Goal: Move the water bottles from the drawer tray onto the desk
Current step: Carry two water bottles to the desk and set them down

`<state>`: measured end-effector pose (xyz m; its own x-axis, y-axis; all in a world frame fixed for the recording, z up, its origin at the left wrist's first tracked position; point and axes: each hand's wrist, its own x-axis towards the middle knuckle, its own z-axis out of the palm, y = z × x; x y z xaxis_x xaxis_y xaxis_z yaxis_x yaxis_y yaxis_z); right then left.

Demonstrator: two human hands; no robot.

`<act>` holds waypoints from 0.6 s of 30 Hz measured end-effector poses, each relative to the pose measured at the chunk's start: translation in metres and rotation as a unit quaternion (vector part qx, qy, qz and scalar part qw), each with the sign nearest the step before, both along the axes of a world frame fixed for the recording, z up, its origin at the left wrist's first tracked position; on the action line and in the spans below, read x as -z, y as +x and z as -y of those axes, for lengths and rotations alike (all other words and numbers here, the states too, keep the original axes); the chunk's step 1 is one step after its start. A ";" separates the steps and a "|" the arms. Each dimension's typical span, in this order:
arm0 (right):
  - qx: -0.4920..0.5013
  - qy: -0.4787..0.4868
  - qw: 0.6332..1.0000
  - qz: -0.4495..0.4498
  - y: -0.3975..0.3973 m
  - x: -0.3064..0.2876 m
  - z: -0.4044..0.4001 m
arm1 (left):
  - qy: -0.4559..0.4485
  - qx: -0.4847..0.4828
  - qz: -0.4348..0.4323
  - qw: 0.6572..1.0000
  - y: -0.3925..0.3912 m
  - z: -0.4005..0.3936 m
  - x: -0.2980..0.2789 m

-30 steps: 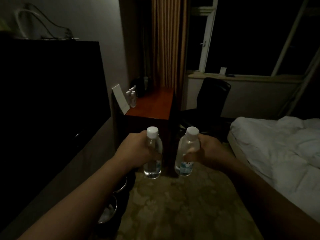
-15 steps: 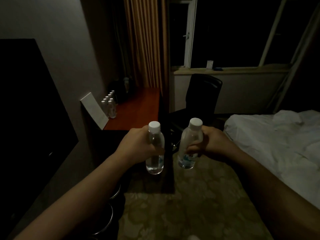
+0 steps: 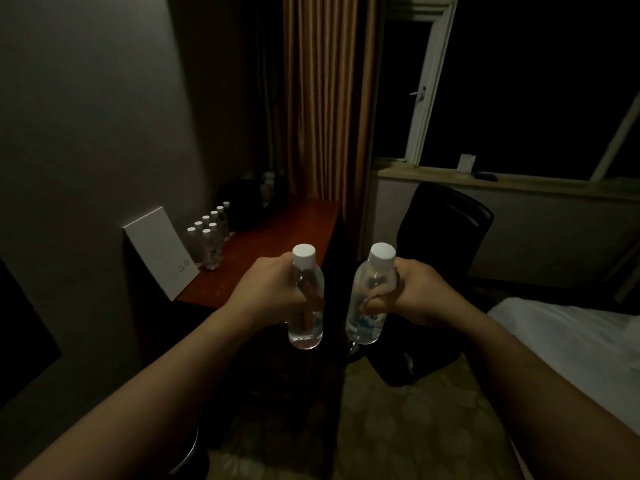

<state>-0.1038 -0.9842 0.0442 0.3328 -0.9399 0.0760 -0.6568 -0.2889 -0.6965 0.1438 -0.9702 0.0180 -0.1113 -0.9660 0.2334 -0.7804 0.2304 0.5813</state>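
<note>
A dim bedroom seen from a head-worn camera looking forward and down. The grey wall fills the left side, and a dark window with a pale frame takes up the upper right, above a long sill. A white-sheeted bed runs along the right edge. Striped orange-brown curtains hang in the middle, just behind the far end of a reddish wooden desk that stands against the left wall. A black office chair sits to the right of the desk, under the window sill. The floor has a patterned, yellowish surface.

On the desk, a white card leans upright against the wall. Just beside it stands a cluster of small water bottles with white caps — already on the desk top, near the wall.

Two bare forearms reach forward from the bottom corners. The left hand is wrapped around the left bottle, fingers curled about its middle. The right hand grips the right bottle the same way. Both bottles are clear, upright, white-capped and carried in the air, side by side but apart — the left one over the near corner of the desk, the right one just off the desk's right edge, in front of the chair.
</note>
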 end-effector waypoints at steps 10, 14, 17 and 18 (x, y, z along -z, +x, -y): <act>-0.062 0.028 0.998 -0.012 0.025 0.020 0.207 | 0.005 -0.080 0.013 0.997 0.020 0.183 0.026; -0.089 0.027 0.995 -0.025 0.052 0.024 0.301 | -0.002 -0.108 0.015 0.994 0.044 0.264 0.031; -0.118 0.027 0.992 -0.031 0.076 0.021 0.371 | -0.018 -0.124 0.016 0.992 0.063 0.322 0.028; -0.126 0.026 0.991 -0.027 0.084 0.020 0.393 | -0.021 -0.132 0.015 0.991 0.070 0.341 0.027</act>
